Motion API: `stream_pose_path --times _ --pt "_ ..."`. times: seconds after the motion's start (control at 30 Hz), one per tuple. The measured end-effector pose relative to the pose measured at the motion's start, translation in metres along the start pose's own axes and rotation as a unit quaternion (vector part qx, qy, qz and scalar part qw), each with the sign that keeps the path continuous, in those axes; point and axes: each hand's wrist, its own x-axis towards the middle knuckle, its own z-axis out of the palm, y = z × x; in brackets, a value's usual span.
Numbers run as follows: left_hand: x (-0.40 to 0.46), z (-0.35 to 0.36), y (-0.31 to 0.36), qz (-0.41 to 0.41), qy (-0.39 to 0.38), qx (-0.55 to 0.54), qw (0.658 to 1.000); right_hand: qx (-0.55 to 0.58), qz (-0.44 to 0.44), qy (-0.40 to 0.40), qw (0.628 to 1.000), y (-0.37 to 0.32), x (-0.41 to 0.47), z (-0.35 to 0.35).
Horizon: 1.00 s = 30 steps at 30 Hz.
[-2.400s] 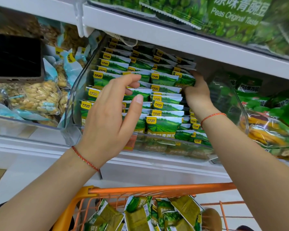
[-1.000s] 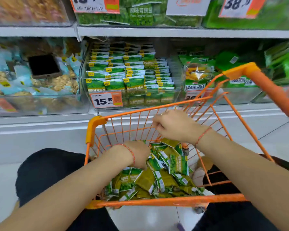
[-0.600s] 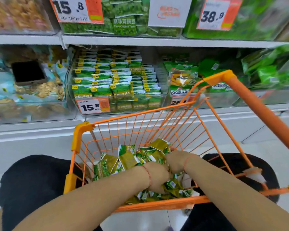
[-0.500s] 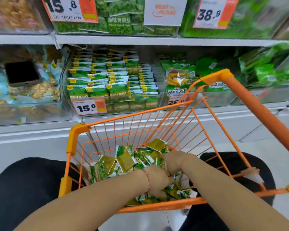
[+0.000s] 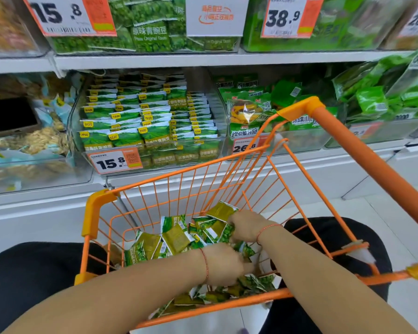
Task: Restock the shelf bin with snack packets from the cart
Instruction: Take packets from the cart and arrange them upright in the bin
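while both hands are down inside the orange cart (image 5: 99, 206), the clear shelf bin (image 5: 150, 150) sits behind the cart on the white shelf, already full of neat rows of green packets. a pile of green and yellow snack packets (image 5: 176, 239) lies in the bottom of the cart, and this is where the hands are busy.

the right hand (image 5: 246, 227) is at the far side of the pile, near the cart's back wires. its fingers are curled round a bunch of packets, and one yellow-green packet sticks up above its knuckles. the left hand (image 5: 223, 266) is closer to the cart's near rail, just beside the right hand. it rests on the pile with its fingers bent down into the packets, but it is blurry and i cannot tell if it holds any. each wrist has a thin red string on it.

on the front of the bin, behind the cart, is a price tag (image 5: 116, 161) that reads 15.8. to the left of the cart, on the same shelf, is a bin of pale nut packs (image 5: 34, 143) with a dark phone (image 5: 10, 116) lying on top. to the right of the green bin is another bin with a 26.8 tag (image 5: 245, 147). under the cart rail are two dark knees (image 5: 29, 280).
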Motion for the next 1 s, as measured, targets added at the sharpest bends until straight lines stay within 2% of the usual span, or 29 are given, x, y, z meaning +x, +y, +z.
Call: stream_pose_path --times 0.07,0.13,0.23,0.27,0.33,0.47,0.5,0.57,0.67,0.8,0.9,1.0 --pt "-0.022 -0.011 -0.01 -0.027 0.009 -0.012 1.0 0.029 0.015 0.033 0.999 0.001 0.001 -0.003" --pt "-0.045 -0.019 -0.023 -0.093 0.025 -0.076 0.992 0.072 0.023 0.054 0.996 -0.003 -0.003 -0.01" --pt "-0.08 -0.023 -0.044 -0.204 0.064 -0.251 0.944 0.206 0.016 0.068 0.976 -0.007 -0.002 -0.025" --pt "-0.091 -0.024 -0.05 -0.232 0.088 -0.325 0.912 0.261 0.01 0.066 0.963 -0.01 -0.004 -0.032" --pt "-0.109 -0.031 -0.056 -0.266 0.151 -0.488 0.817 0.392 0.01 0.08 0.916 -0.017 -0.01 -0.045" --pt "-0.123 -0.042 -0.061 -0.303 0.232 -0.706 0.596 0.649 0.022 0.094 0.754 -0.025 -0.02 -0.055" --pt "-0.123 -0.044 -0.06 -0.304 0.259 -0.731 0.554 0.687 0.019 0.086 0.721 -0.026 -0.021 -0.054" --pt "-0.119 -0.039 -0.061 -0.314 0.296 -0.748 0.504 0.73 0.008 0.08 0.679 -0.026 -0.024 -0.051" --pt "-0.117 -0.038 -0.059 -0.305 0.321 -0.764 0.47 0.727 0.006 0.123 0.676 -0.024 -0.027 -0.047" --pt "-0.119 -0.037 -0.058 -0.296 0.352 -0.749 0.476 0.672 -0.013 0.214 0.709 -0.023 -0.033 -0.046" --pt "-0.117 -0.031 -0.06 -0.303 0.367 -0.741 0.475 0.688 -0.043 0.191 0.699 -0.038 -0.039 -0.045" --pt "-0.114 -0.032 -0.058 -0.305 0.39 -0.713 0.496 0.649 -0.062 0.208 0.73 -0.049 -0.043 -0.045"
